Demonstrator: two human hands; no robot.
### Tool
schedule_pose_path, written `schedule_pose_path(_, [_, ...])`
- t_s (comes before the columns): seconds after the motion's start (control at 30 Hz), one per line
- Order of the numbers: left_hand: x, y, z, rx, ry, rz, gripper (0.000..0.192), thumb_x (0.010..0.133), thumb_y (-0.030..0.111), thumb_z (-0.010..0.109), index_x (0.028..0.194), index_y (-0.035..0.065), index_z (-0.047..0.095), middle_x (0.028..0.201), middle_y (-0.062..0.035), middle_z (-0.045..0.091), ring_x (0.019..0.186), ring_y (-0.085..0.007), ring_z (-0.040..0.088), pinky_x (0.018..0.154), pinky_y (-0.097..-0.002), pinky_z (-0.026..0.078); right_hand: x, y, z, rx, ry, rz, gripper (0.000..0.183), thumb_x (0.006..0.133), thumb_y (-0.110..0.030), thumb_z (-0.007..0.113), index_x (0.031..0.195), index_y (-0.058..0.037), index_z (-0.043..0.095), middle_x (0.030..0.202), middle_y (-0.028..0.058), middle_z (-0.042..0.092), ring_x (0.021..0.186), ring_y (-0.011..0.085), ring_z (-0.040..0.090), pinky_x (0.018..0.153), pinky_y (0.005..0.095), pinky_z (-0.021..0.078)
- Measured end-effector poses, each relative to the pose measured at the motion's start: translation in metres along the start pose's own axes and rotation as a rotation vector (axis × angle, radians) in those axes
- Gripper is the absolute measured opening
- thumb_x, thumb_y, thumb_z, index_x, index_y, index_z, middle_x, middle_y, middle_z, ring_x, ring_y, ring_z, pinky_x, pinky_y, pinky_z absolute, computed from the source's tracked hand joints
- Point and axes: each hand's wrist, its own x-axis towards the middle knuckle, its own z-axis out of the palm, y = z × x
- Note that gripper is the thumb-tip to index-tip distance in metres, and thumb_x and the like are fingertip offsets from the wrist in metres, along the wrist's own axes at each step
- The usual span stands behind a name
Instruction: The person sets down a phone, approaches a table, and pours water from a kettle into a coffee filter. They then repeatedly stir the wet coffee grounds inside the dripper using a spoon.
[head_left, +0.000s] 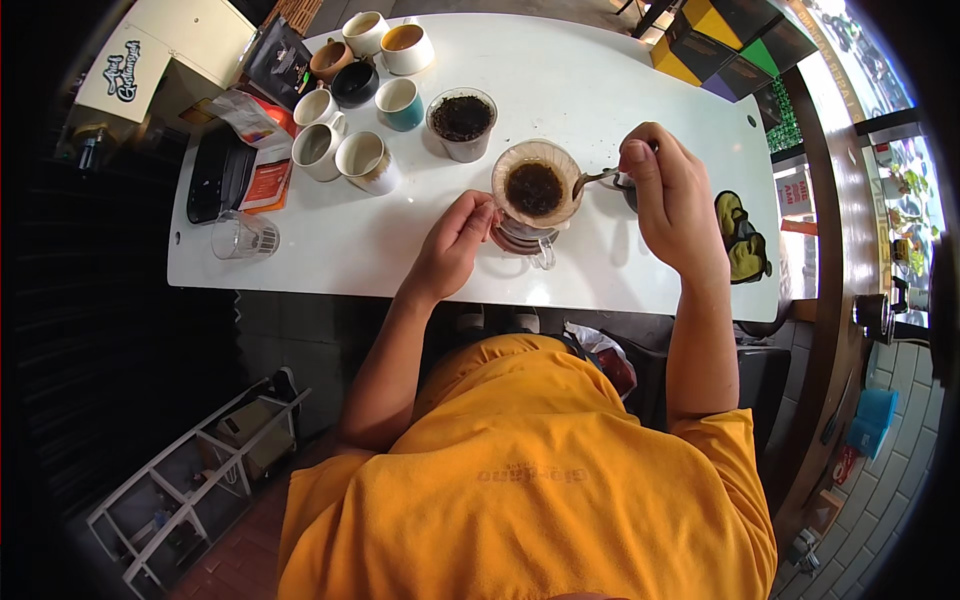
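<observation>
A pour-over coffee dripper with a paper filter (506, 161) sits on a glass server (525, 241), with dark wet coffee (534, 189) inside the filter. My left hand (456, 244) pinches the left side of the dripper near its rim. In my right hand (664, 195) is a metal spoon (600, 177), its tip at the right inner edge of the filter. Behind and left of the dripper stands a clear plastic cup of dark coffee grounds (461, 121). A dark object, partly hidden by my right hand, lies on the table behind it.
Several ceramic mugs (367, 161) crowd the white table's (337, 255) left part. Near its left end are a clear empty glass (246, 236), a black scale-like device (217, 176) and coffee pouches (279, 64). Patterned boxes (727, 45) stand at the back right; a green-and-black item (741, 238) lies at the right edge.
</observation>
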Motion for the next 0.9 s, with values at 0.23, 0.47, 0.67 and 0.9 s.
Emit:
schedule_pose_path(0.23, [0.000,-0.002,-0.001,0.008,-0.022,-0.004,0.021,0.102,0.018,0.038,0.105,0.0021,0.052,0.086,0.0027,0.048,0.075,-0.0057,0.043,0.071,-0.0191,0.036,-0.001,0.005,-0.006,0.014,0.042,0.028,0.021,0.098,-0.014,0.046,0.087,0.0030,0.053,0.076,0.0146,0.060,0.064,0.0276,0.056,0.062,0.0327,0.0456])
schedule_pose_path(0.47, [0.001,0.000,0.000,0.007,-0.022,-0.018,0.022,0.103,0.019,0.038,0.106,0.0018,0.051,0.086,0.0027,0.048,0.075,-0.0055,0.043,0.071,-0.0190,0.036,0.004,0.016,0.006,0.034,0.082,-0.015,0.021,0.098,-0.014,0.045,0.090,0.0029,0.053,0.079,0.0156,0.061,0.070,0.0296,0.060,0.065,0.0338,0.0473])
schedule_pose_path(0.67, [0.001,-0.001,-0.001,0.015,-0.025,-0.010,0.023,0.103,0.020,0.037,0.106,0.0020,0.052,0.085,0.0028,0.048,0.075,-0.0051,0.043,0.070,-0.0190,0.036,0.006,0.019,0.006,0.014,0.050,-0.018,0.020,0.097,-0.015,0.046,0.090,0.0024,0.054,0.079,0.0155,0.061,0.068,0.0293,0.060,0.064,0.0338,0.0471])
schedule_pose_path(0.9, [0.000,0.003,0.001,0.021,-0.021,-0.014,0.023,0.103,0.021,0.037,0.103,0.0032,0.052,0.083,0.0037,0.047,0.074,-0.0043,0.042,0.069,-0.0185,0.035,0.006,0.021,0.011,0.031,0.114,-0.018,0.020,0.097,-0.014,0.048,0.087,0.0027,0.055,0.075,0.0145,0.061,0.065,0.0279,0.059,0.062,0.0334,0.0466])
